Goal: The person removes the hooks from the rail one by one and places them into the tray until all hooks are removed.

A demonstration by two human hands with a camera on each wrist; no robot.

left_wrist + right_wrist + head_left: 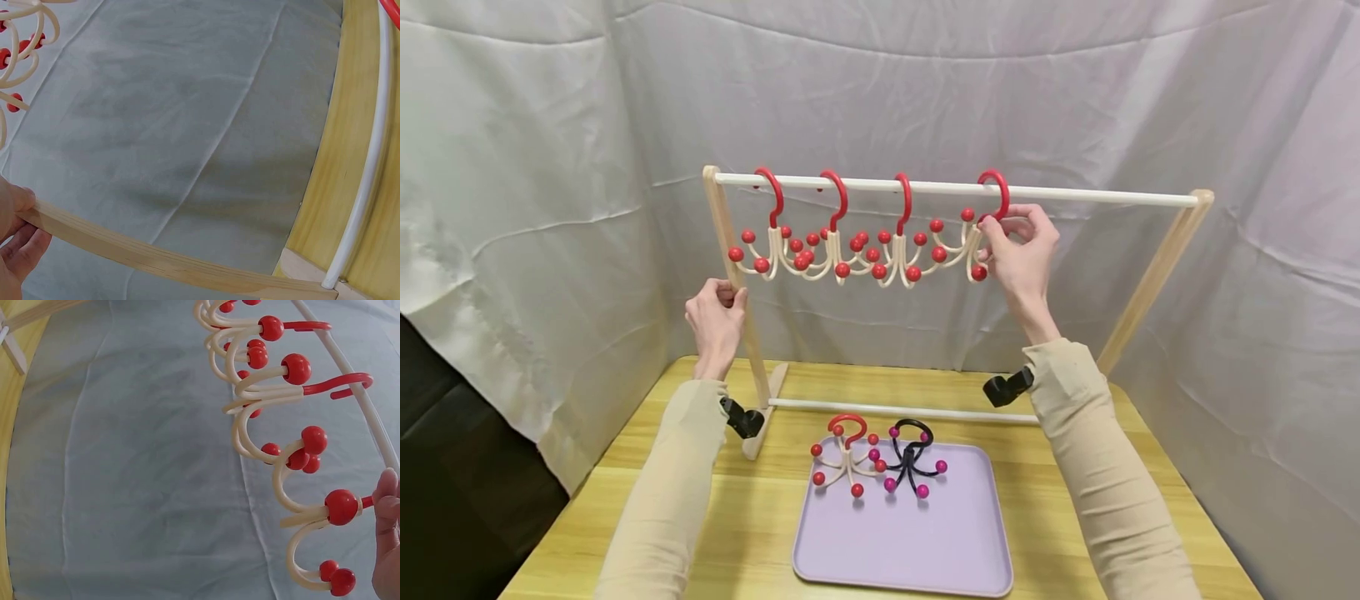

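Observation:
My left hand [717, 321] grips the rack's left wooden post [752, 350], thumb and fingers on either side of it in the left wrist view. With thumb and fingers, my right hand [1026, 250] pinches the rightmost octopus-shaped hanger [973, 240] just below its red hook [1003, 196]. That hook curves over the white top bar [1097, 196], and the hanger tilts slightly. To its left hang several similar cream hangers [899, 250] with red hooks and red ball tips. In the right wrist view the pinched hanger [342, 507] shows beside my fingertips.
A lilac tray [910, 550] lies on the wooden table [752, 533]. At its back edge rest a cream hanger [847, 458] with a red hook and a black hanger [910, 457] with magenta balls. A white lower bar [887, 410] crosses behind the tray. Grey curtain [880, 92] surrounds the table.

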